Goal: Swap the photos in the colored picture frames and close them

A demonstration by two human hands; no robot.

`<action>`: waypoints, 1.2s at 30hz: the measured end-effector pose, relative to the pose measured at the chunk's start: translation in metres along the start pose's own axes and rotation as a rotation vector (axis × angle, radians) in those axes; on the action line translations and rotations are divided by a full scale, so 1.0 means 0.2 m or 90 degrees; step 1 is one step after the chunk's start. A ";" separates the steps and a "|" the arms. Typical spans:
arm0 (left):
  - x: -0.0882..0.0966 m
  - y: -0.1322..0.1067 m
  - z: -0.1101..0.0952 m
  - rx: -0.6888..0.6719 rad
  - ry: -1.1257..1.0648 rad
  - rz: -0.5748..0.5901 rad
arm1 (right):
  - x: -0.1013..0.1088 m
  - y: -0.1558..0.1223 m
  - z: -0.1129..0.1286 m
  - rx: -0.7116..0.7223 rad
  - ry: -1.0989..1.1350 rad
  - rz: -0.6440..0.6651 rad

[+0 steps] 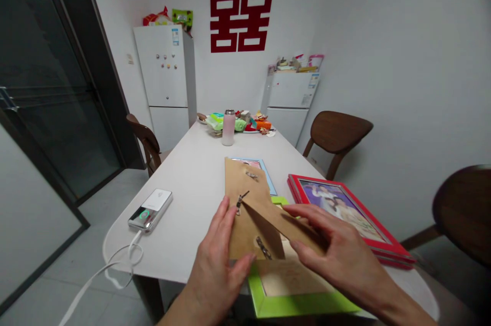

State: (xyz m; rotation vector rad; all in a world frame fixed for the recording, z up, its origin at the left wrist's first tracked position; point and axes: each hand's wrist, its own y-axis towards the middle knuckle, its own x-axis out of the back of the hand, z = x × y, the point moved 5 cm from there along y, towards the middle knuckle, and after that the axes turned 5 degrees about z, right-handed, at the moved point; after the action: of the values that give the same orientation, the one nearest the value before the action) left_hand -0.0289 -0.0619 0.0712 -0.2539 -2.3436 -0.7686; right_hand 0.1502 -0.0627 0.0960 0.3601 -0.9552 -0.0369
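Two hands work over the green frame [303, 308]: left hand [218, 264] pinches the tilted brown backing board [245, 198], right hand [337, 257] rests flat fingers upon it; lifting it seemingly needs an even grip.

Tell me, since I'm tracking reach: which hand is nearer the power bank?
Left. The left hand is right of the power bank, apart from it; the right hand lies farther right.
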 end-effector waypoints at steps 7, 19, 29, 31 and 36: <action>-0.37 -0.11 0.04 0.095 -0.070 0.217 | 0.00 -0.11 -0.27 -0.054 -0.069 0.096; -0.33 -0.10 0.11 0.133 0.063 0.373 | -0.13 -0.12 -0.31 -0.077 -0.089 0.167; -0.22 -0.03 0.17 0.085 0.188 0.402 | -0.34 -0.14 -0.21 -0.017 -0.087 0.131; -0.24 -0.03 0.17 0.077 0.205 0.402 | -0.34 -0.13 -0.19 0.012 -0.099 0.121; -0.28 -0.04 0.19 0.058 0.211 0.389 | -0.31 -0.05 -0.26 0.022 -0.135 0.118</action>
State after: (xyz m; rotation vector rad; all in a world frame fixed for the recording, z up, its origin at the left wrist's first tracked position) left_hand -0.0084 -0.0451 0.0096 -0.7044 -1.8311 -0.3654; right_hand 0.1574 -0.0464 0.0163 0.3027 -1.1966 0.1128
